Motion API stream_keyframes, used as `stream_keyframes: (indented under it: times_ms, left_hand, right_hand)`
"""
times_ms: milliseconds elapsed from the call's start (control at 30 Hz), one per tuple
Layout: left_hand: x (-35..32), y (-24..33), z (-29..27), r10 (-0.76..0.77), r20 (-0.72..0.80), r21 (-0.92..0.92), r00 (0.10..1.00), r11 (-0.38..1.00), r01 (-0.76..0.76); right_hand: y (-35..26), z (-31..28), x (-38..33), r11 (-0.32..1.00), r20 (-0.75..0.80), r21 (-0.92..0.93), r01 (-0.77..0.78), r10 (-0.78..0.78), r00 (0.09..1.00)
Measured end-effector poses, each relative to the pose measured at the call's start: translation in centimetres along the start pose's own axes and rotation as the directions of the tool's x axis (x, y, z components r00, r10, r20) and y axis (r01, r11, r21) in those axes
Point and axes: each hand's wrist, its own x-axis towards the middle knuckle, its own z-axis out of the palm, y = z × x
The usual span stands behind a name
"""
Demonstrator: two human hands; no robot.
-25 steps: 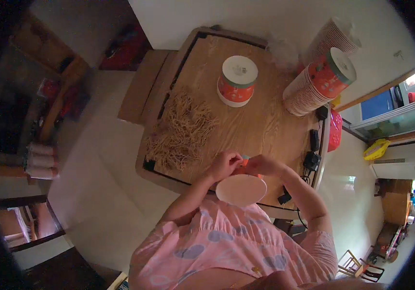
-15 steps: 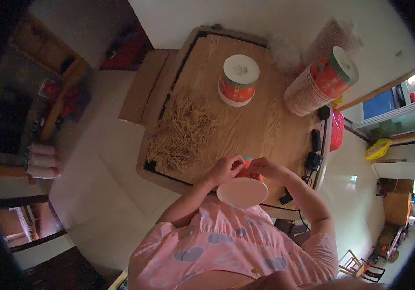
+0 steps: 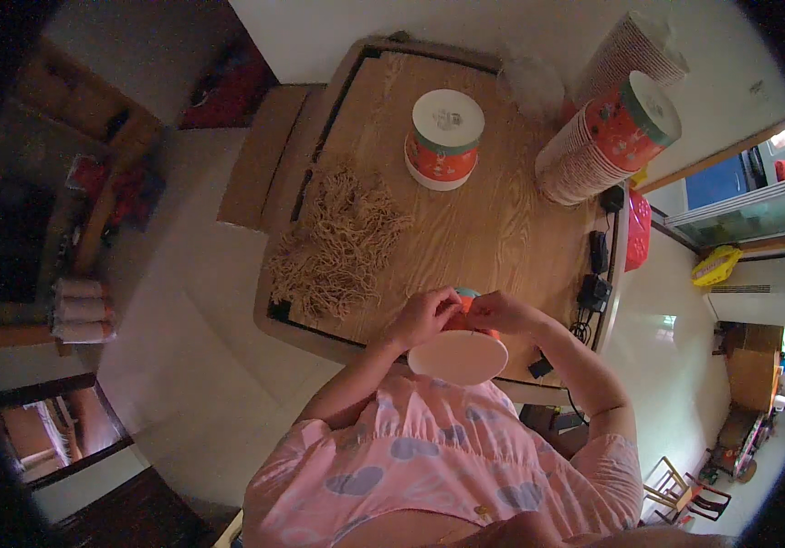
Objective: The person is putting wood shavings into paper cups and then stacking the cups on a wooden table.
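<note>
Holding a paper cup (image 3: pixel 459 352) with both hands, I keep it at the near edge of the wooden table (image 3: pixel 502 228), close to my tummy. I see its white round bottom, and a bit of orange and teal shows between my fingers. My left hand (image 3: pixel 424 315) grips the far left side of the cup. My right hand (image 3: pixel 502 312) grips the far right side. My two hands are close together and nearly touch over the cup.

The table has a raised rim all around. The middle of the table is bare wood, so there is room to move there. The near edge sits right under my arms.

One pile of thin tan noodles (image 3: pixel 337 242) lies on the left part of the table, well apart from my hands. One orange cup with a white top (image 3: pixel 445 137) stands at the far side. One long stack of orange cups (image 3: pixel 607 137) lies tilted at the far right corner. A second, paler stack (image 3: pixel 634 50) stands behind it. Some small black gadgets (image 3: pixel 596 274) with cords sit along the right edge. One flat brown cardboard box (image 3: pixel 260 160) leans by the far left side of the table.
</note>
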Motion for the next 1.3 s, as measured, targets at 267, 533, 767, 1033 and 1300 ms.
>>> stream_keyframes:
  times_ms: [267,533,767,1033,1300]
  left_hand:
    - [0.7,0.9,0.0,0.066,-0.015,0.158,0.998,0.985,-0.063]
    - [0.5,-0.9,-1.0,0.338,-0.317,0.304,0.886,0.921,-0.242]
    - [-7.6,-4.9,-1.2,-0.039,-0.528,0.139,0.848,0.981,0.132]
    - [-9.3,-8.4,-0.4,-0.079,-0.417,0.374,0.905,0.893,0.251]
    - [-3.2,-9.3,-2.8,0.065,0.053,0.784,0.996,0.615,-0.082]
  right_hand:
    - [0.1,0.2,-0.1,0.988,-0.034,-0.102,0.115,-0.119,0.992]
    - [3.2,-0.9,0.3,0.899,-0.158,0.437,-0.019,0.098,0.982]
    - [3.9,1.3,-0.8,0.653,-0.149,0.75,-0.106,0.323,0.935]
    - [2.9,0.8,1.9,0.5,-0.229,0.865,0.033,0.337,0.913]
    - [0.0,-9.9,1.3,0.316,-0.605,0.788,0.528,0.247,0.757]
